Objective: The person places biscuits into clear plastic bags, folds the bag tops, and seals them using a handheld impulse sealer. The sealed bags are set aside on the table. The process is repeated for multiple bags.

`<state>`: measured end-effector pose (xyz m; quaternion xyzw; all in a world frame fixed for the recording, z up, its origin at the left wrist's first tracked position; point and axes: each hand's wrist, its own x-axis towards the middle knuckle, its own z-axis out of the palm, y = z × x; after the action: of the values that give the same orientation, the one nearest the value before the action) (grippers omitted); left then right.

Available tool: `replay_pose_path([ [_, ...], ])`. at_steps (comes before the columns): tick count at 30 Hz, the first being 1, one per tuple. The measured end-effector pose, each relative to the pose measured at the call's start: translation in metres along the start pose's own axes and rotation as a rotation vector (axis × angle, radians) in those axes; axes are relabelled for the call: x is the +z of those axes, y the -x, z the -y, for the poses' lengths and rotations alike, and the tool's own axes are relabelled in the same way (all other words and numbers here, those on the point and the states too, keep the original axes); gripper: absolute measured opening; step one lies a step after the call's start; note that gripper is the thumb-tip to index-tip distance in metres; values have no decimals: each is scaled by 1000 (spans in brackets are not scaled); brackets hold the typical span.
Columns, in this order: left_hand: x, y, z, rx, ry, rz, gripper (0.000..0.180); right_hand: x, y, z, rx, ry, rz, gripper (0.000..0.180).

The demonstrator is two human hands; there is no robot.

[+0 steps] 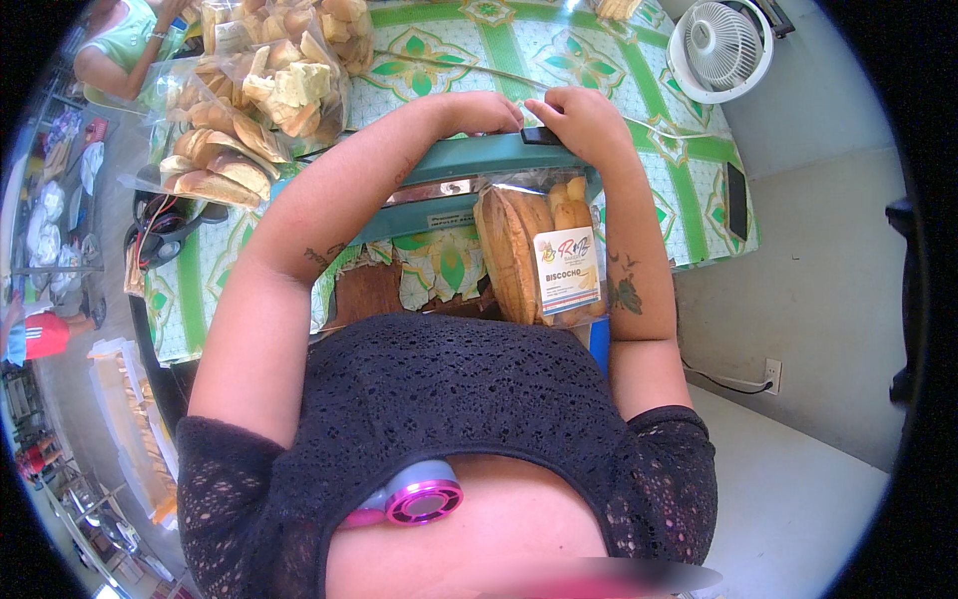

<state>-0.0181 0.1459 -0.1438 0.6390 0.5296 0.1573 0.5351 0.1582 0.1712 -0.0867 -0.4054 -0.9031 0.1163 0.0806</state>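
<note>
A teal heat sealer (469,152) stands on the table in front of me, its long arm running left to right. My left hand (486,114) rests curled over the top of that arm, fingers together and partly hidden. Beside it, my right hand (577,122) is closed over the arm's right end, by a black piece (540,137). Below the arm hangs a clear bag of toasted bread (514,255) with a white label (567,270). Its upper end reaches the sealer, close to my right forearm.
Large clear bags of bread slices (225,150) crowd the table's far left. A green-and-white patterned tablecloth (419,65) covers the table. A white fan (720,52) stands at the far right, near a dark phone-like slab (736,200). Another person (118,55) is at the upper left.
</note>
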Motion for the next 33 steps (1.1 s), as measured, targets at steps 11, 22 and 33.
replay_pose_path([
  [11,1,3,-4,-32,-2,-11,11,0,0,0,2,-5,9,37],
  [22,0,4,-5,-27,21,-8,11,0,0,1,4,-5,3,38],
  [33,5,4,-6,181,-339,-265,20,-1,0,2,16,28,27,40],
])
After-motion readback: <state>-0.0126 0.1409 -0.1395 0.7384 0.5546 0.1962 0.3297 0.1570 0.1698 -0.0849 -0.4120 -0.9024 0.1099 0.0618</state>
